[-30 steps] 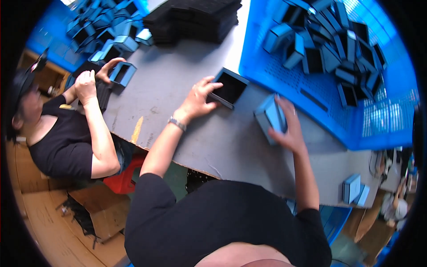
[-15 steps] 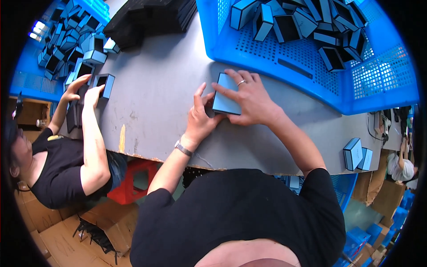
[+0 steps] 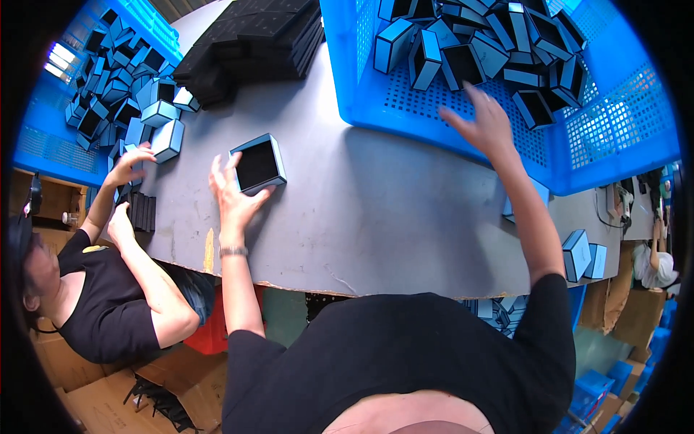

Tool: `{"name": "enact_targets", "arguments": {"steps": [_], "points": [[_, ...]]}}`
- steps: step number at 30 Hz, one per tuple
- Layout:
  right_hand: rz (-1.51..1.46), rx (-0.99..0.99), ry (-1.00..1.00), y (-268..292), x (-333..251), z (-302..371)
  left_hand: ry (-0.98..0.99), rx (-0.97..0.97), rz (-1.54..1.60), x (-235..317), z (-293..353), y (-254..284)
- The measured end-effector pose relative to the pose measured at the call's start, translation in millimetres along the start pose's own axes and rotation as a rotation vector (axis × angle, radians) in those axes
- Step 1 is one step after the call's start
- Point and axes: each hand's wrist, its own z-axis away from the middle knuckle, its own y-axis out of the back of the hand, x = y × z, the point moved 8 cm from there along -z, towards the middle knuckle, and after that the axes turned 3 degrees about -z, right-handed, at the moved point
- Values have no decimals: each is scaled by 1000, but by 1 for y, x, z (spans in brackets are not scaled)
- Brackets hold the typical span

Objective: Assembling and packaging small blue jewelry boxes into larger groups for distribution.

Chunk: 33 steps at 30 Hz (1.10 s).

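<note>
A light blue box with a black inside (image 3: 260, 165) sits on the grey table, left of centre, its hollow side up. My left hand (image 3: 235, 199) is at its left and near edges, fingers spread and thumb out; whether the fingertips press on it I cannot tell. My right hand (image 3: 488, 123) is over the near side of a big blue plastic basket (image 3: 434, 123), fingers apart and nothing in them. Inside the basket lie several similar open boxes (image 3: 463, 65). Partly behind my right forearm, another light blue box piece (image 3: 538, 194) rests by the basket.
Black folded sheets (image 3: 249, 50) are stacked at the back. On the left, a co-worker's hands (image 3: 126, 170) are near boxes and black pieces (image 3: 144, 212). A second basket of boxes (image 3: 58, 145) stands beyond. Two blue boxes (image 3: 577, 254) stand near the right edge.
My hands have parted from the middle. My left hand is now at the left by a hollow-side-up box; my right hand moved to the basket. A blue piece now shows by my right forearm.
</note>
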Motion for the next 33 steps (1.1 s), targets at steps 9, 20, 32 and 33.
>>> {"name": "enact_targets", "arguments": {"steps": [9,20,32,33], "points": [[192,126,42,14,-44,-25,-157,-189,188,72,50,-41],[-273,-419,498,-44,-90,94,-310,-485,596,123,95,-45],[-314,-325,725,-22,-176,151,-392,-393,467,149,111,-61],[-347,-287,717,-20,-165,153,-468,-405,443,155,109,-53]]}}
